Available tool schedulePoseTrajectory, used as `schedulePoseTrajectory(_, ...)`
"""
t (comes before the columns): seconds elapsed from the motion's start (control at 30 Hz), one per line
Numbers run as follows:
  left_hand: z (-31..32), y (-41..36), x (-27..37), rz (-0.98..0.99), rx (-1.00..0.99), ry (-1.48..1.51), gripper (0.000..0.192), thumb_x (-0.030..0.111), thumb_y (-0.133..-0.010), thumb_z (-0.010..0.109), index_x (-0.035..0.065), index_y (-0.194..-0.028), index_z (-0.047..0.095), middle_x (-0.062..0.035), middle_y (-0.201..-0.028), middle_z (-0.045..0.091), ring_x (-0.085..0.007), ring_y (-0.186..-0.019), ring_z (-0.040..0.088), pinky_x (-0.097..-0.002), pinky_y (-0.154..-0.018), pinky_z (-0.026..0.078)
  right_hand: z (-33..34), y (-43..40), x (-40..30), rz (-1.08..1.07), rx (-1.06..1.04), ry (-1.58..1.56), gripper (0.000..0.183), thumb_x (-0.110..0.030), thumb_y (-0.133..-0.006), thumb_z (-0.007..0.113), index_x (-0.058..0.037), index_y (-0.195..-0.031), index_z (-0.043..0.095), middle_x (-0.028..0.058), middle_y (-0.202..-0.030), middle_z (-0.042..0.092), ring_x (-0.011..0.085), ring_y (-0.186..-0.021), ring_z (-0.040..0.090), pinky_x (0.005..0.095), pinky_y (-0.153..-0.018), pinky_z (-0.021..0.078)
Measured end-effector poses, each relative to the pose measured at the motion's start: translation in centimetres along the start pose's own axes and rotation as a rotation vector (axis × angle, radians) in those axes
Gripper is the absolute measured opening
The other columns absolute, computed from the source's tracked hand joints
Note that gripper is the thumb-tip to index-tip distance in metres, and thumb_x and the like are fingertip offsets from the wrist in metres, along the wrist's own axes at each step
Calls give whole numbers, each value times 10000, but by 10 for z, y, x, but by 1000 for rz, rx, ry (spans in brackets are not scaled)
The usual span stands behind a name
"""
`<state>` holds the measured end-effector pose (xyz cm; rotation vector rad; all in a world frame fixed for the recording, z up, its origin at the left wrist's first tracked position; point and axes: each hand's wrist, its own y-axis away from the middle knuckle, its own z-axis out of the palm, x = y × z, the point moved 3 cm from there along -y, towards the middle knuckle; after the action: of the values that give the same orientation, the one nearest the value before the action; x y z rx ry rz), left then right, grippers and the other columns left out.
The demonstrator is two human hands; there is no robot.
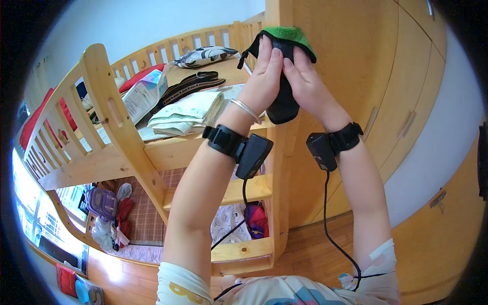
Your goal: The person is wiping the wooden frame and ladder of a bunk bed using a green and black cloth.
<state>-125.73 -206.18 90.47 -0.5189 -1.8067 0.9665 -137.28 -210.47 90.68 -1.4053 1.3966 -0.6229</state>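
Both arms are raised before me near the top bunk's corner. My left hand (267, 70) and my right hand (305, 76) press in from either side on a long black item (283, 108) that looks soft; its exact kind is unclear. Over its upper end lies a green cloth (288, 34) with a black border and a small loop at its left corner. The fingers go under this cloth, so their tips are partly hidden. Each wrist wears a black strap with a cabled box, and a silver bangle (246, 108) circles the left one.
A wooden bunk bed (126, 126) stands at left and ahead. Its top bunk holds folded towels (187, 114), a dark belt-like strap (190, 87), a plastic package (145, 95) and a patterned pillow (206, 56). Wooden wardrobe doors (343, 76) rise at right. Below lies a purple backpack (102, 202).
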Motion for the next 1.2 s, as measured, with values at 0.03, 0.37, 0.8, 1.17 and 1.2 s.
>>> schedulePoseTrajectory(0.03,-1,5,-9,-6,-3,6,657,363,-1068,288,-99,-1504,123,-262,-1601,120,-351,-1500,98,-346,-1202,120,2,1,-1,-49,48,-31,417,-220,-1020,465,24,-1353,401,283,-1234,559,423,-1139,553,432,-996,426)
schedulePoseTrajectory(0.37,40,137,-67,-183,72,218,631,358,-1082,260,52,-1571,5,-152,-1552,295,-228,-1415,305,-309,-1162,228,57,135,48,246,-128,-159,403,-216,-1031,448,5,-1361,378,276,-1242,572,406,-1171,561,452,-982,439)
schedulePoseTrajectory(0.8,96,244,-51,-466,20,-529,635,101,-846,579,-83,-1381,290,-342,-1149,560,-498,-1079,538,-503,-928,462,106,338,99,580,-109,-509,282,-66,-969,501,3,-1242,484,230,-1133,618,351,-1041,615,436,-896,491)
schedulePoseTrajectory(1.17,-23,262,-24,-174,-18,-982,750,162,-918,572,-99,-1490,163,-347,-1502,277,-476,-1316,394,-473,-1095,350,90,204,-43,-55,-9,483,377,-19,-782,613,-13,-1158,623,189,-1160,585,418,-1093,540,500,-953,444)
schedulePoseTrajectory(1.2,-33,254,-23,-209,-34,-905,742,156,-922,567,-95,-1491,162,-349,-1498,284,-478,-1324,388,-471,-1102,344,101,186,-45,-58,-3,528,343,-46,-790,618,-19,-1131,634,172,-1143,592,415,-1087,539,505,-956,438)
